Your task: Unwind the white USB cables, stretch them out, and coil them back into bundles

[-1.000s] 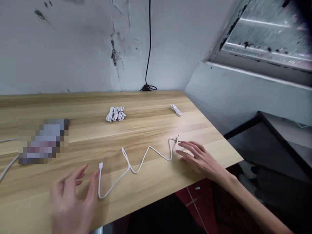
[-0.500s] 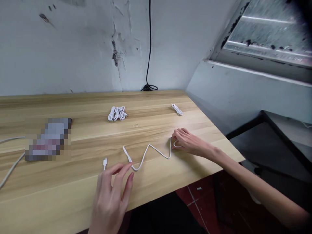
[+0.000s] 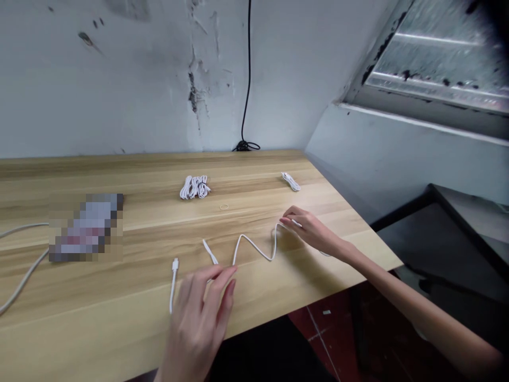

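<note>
A thin white cable (image 3: 254, 244) lies in loose waves on the wooden table (image 3: 135, 170), with a small white plug (image 3: 175, 264) at one end. My right hand (image 3: 308, 231) pinches the far stretch of the cable, and a short piece shows beyond the hand. My left hand (image 3: 199, 313) hovers low over the middle of the cable with its fingers apart. It hides a bend of the cable, so I cannot see any contact there. A white cable bundle (image 3: 194, 187), a small white coil (image 3: 291, 181) and a thin rubber band (image 3: 224, 207) lie farther back.
A pixelated object (image 3: 85, 228) stands at the table's left, with a thick white cable (image 3: 24, 228) beside it. A black cable (image 3: 247, 95) hangs down the cracked wall. The table's right edge (image 3: 358, 236) drops to a red floor (image 3: 318, 329).
My right hand has moved back across the table and taken the cable's far stretch. My left hand has moved right over the cable's middle. The plug end has shifted slightly.
</note>
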Motion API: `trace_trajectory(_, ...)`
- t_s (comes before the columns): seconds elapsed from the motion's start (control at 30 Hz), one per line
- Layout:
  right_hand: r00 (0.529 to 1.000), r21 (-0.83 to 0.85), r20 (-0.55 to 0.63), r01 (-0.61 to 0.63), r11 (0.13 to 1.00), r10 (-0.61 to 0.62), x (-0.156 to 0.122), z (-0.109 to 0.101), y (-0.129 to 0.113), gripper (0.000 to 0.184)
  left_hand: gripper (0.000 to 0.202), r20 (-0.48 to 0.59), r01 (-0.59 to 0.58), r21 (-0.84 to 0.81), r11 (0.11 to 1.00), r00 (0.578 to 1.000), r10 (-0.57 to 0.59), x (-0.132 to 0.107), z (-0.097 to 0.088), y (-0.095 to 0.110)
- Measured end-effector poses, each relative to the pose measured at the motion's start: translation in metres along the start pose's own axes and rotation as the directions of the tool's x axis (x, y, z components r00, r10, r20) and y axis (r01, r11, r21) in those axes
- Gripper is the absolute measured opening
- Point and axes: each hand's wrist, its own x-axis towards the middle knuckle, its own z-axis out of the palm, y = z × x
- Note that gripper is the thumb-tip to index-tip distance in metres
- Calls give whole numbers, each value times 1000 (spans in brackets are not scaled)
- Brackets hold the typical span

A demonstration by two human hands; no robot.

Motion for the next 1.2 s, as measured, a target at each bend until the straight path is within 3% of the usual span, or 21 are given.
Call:
trace_trajectory(0.1, 990, 109, -62, -120, 987, 127, -2, 0, -6, 49, 6, 104, -15, -11, 1000, 994, 16, 21, 5, 6)
trace_trajectory(0.17, 979, 95, -97, -168, 981, 177, -4, 3, -7, 50, 12, 212, 3, -26, 1000, 977, 3, 34, 13, 12)
trace_trajectory(0.27, 975, -33, -133, -181, 983, 175, -6, 10, -7, 46, 15, 375, 108, -72, 992, 924, -73, 49, 34, 27)
trace_trajectory(0.4, 979, -136, -99, -188, 973, 176, -7, 19, -4, 37, 12, 478, 262, 45, 964, 842, -251, 56, 72, 46)
trace_trajectory(0.47, 981, -156, -66, -190, 969, 182, -7, 19, -3, 34, 12, 479, 281, 126, 951, 822, -306, 55, 88, 50)
trace_trajectory(0.57, 986, -177, -50, -164, 970, 158, -9, 9, -2, 32, 13, 441, 280, 161, 946, 837, -323, 51, 101, 50)
trace_trajectory(0.73, 998, -127, -68, -17, 992, 8, -27, -22, 3, 25, 20, 313, 273, 95, 957, 905, -290, 37, 101, 49)
trace_trajectory(0.83, 1000, -83, -29, -4, 997, 2, -42, -29, 11, 25, 22, 226, 321, 89, 943, 915, -333, 30, 98, 49)
trace_trajectory(1.0, 984, -46, 127, -124, 991, 129, -49, -16, 17, 28, 26, 231, 327, 175, 928, 903, -362, 28, 101, 48)
trace_trajectory(1.2, 970, -114, 180, -144, 983, 163, -37, 2, 7, 29, 19, 281, 232, 211, 949, 916, -286, 33, 103, 50)
